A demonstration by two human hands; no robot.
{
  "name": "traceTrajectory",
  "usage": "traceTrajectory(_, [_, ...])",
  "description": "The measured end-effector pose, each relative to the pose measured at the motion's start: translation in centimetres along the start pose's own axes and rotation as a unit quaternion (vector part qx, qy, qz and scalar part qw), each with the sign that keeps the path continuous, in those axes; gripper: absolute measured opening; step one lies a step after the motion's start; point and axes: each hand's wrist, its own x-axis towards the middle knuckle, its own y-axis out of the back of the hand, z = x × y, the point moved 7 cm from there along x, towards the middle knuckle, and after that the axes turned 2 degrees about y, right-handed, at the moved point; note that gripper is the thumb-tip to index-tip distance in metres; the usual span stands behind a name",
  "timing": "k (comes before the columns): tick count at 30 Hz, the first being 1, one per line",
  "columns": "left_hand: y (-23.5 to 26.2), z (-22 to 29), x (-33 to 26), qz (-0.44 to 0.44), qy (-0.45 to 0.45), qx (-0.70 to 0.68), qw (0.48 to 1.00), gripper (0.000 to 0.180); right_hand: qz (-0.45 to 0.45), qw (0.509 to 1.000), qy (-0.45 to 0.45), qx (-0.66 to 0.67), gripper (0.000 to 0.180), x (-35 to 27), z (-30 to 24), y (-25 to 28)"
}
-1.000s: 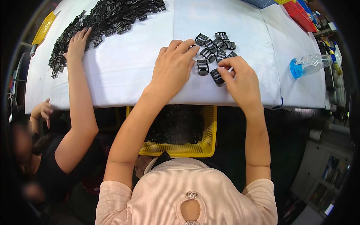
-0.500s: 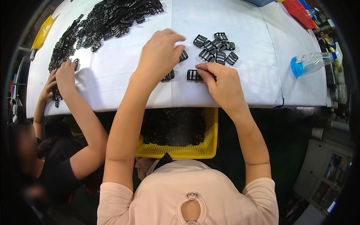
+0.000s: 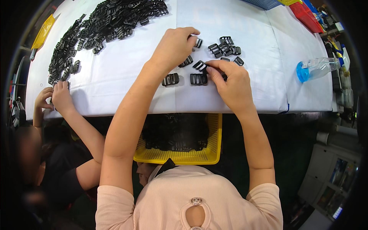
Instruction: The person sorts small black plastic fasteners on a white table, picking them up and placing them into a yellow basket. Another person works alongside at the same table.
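Note:
My left hand pinches a black plastic strap buckle between thumb and fingers, above the white table. Held at the fingertips of my right hand is another black buckle, tilted. Just below it a slotted buckle lies flat, and to its left rests a second flat buckle. A further buckle lies partly behind my left hand. Beyond my right hand is a small loose cluster of buckles, some hidden by the hand.
A big heap of black buckles covers the far left. A co-worker's hands are at the left table edge. Below the front edge stands a yellow basket of black pieces. At right lies a clear bottle; a red bin stands behind.
My left hand has moved right and now holds a buckle near the cluster. My right hand has lifted a buckle, uncovering the flat one below. The co-worker's hands moved nearer the table edge.

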Motion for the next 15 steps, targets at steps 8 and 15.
traceTrajectory(8, [-2.0,2.9,-0.6,0.025,-0.244,0.204,0.948,0.027,0.089,0.978,0.100,-0.157,0.018,2.2,1.6,2.1])
traceTrajectory(15, [-4.3,3.5,0.6,-0.055,-0.224,0.222,0.947,0.027,0.071,0.955,0.180,-0.224,0.013,3.5,3.1,1.7])
